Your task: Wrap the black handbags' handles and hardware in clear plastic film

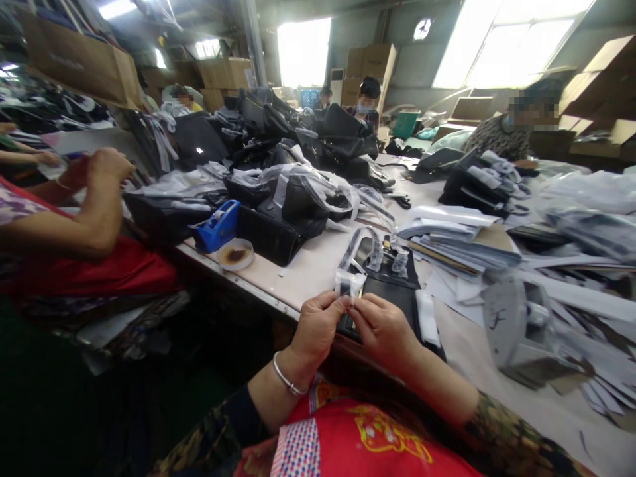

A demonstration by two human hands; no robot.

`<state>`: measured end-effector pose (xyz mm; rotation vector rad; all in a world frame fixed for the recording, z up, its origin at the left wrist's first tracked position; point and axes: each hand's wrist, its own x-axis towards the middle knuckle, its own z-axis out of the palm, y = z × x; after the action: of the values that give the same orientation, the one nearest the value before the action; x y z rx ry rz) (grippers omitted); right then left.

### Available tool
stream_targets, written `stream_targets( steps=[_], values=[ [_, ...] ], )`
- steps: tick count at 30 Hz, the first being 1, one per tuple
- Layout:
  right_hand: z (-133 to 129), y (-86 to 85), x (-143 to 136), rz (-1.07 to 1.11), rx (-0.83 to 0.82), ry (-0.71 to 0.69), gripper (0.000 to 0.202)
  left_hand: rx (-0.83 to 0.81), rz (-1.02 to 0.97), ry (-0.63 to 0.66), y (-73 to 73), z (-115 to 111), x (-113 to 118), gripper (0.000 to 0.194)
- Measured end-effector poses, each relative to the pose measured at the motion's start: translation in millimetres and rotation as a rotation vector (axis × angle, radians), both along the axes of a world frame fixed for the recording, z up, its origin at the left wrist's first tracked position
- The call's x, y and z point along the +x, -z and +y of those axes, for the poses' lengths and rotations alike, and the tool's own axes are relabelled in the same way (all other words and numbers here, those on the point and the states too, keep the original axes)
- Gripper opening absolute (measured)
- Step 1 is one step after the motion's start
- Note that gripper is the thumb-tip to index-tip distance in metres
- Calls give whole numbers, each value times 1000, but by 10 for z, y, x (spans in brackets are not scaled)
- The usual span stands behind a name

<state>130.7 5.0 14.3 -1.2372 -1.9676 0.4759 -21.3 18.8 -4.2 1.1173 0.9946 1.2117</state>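
A black handbag [397,291] lies at the table edge in front of me, with its handle [360,238] and fittings wrapped in whitish film. My left hand [318,326] and my right hand [385,326] meet at its near left side. Thumbs and fingertips are pinched together on the end of a film-wrapped strap [349,283]. The fingers cover the exact spot that they grip. A piece of white wrapping [426,315] runs along the bag's right side.
Left of the bag are a blue tape dispenser [216,226] and a roll of tape [236,254]. Black bags [293,199] are heaped behind. On the right stand a paper stack [462,235] and a grey tape dispenser [517,328]. A co-worker's arm [94,212] is at left; others sit across.
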Motion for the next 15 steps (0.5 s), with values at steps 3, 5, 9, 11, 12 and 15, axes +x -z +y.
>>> stream_targets(
  steps=[3, 5, 9, 11, 12, 15],
  values=[
    [48, -105, 86, 379, -463, -64, 39, 236, 219, 16, -28, -39, -101, 21],
    [73, -145, 110, 634, -801, -95, 46, 410, 352, 24, -2, -74, -146, 21],
    [72, -143, 60, 915, -1043, -61, 44, 651, 494, 47, 108, -113, -179, 19],
    [48, -127, 22, 878, -965, -50, 39, 629, 471, 82, 128, -107, -205, 18],
    [32, -119, 6, 805, -875, -56, 35, 565, 421, 132, 125, -98, -224, 19],
    [-19, -81, -25, 430, -438, -111, 22, 166, 90, 307, 85, -57, -272, 39]
  ],
)
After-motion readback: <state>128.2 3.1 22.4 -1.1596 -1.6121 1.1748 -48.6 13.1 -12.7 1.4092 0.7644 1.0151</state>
